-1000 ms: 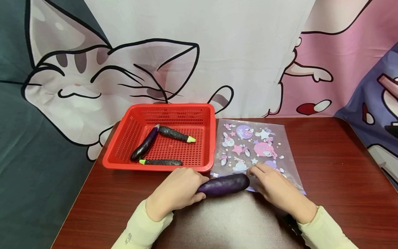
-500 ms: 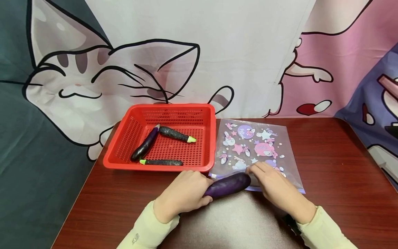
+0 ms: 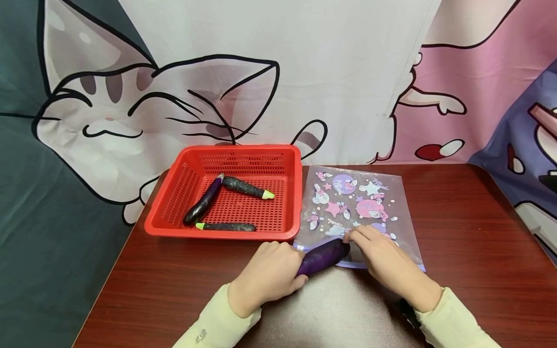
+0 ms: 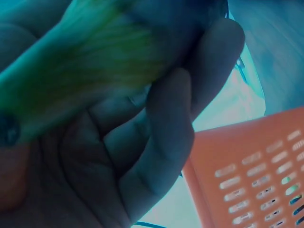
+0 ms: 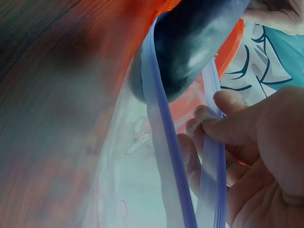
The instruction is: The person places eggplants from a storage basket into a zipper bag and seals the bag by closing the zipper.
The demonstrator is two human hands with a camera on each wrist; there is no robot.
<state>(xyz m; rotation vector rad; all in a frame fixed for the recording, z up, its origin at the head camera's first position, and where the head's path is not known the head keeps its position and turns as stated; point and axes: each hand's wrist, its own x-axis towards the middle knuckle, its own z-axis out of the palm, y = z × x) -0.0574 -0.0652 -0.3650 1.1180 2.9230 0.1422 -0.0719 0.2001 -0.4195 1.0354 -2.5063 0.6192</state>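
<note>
My left hand (image 3: 271, 270) grips a purple eggplant (image 3: 324, 256) near its stem end. In the left wrist view the green stem end (image 4: 85, 71) lies across the palm, with the fingers curled round. The blunt end of the eggplant (image 5: 190, 52) dips between the two zip edges of a clear zip bag (image 5: 166, 114). My right hand (image 3: 383, 258) pinches one lip of the bag's mouth, thumb and fingers on the purple zip strip, so the lips stand apart. The bag (image 3: 348, 203), printed with stars and bunnies, lies flat behind the hands.
A red plastic basket (image 3: 296, 193) stands left of the bag, holding several dark eggplants, one of them purple (image 3: 204, 200). The brown wooden table (image 3: 470, 232) reaches back to a cartoon-printed curtain (image 3: 348, 87).
My left hand has moved right and slightly toward me, tilting the eggplant so its blunt end points further away from me, over the bag's mouth. The right hand has barely moved.
</note>
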